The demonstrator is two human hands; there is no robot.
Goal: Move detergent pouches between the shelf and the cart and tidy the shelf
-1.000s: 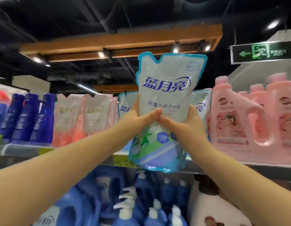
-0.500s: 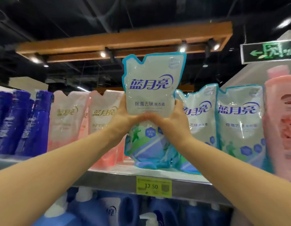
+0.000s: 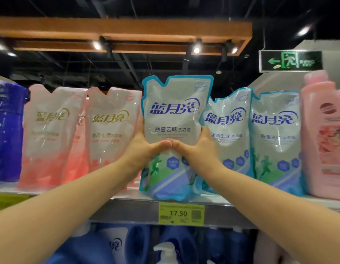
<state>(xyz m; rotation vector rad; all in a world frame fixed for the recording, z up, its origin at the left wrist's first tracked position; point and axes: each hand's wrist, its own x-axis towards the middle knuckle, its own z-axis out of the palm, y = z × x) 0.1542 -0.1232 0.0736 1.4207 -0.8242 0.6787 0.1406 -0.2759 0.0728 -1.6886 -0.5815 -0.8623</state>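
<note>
A blue-edged detergent pouch (image 3: 175, 111) stands upright at the front of the top shelf (image 3: 127, 206), its base on the shelf board. My left hand (image 3: 144, 149) grips its left side and my right hand (image 3: 196, 149) grips its right side, thumbs meeting across the front. Two matching blue pouches (image 3: 228, 130) (image 3: 276, 134) stand to its right. Two pink pouches (image 3: 51, 134) (image 3: 110, 128) stand to its left. No cart is in view.
Dark blue bottles (image 3: 7, 130) stand at the far left of the shelf and a pink jug (image 3: 323, 134) at the far right. A yellow price tag (image 3: 181, 213) sits on the shelf edge. Blue pump bottles (image 3: 165, 250) fill the shelf below.
Both hands have carried the blue pouch from in front of the shelf edge onto the shelf, setting it down left of the two other blue pouches. The camera has moved closer.
</note>
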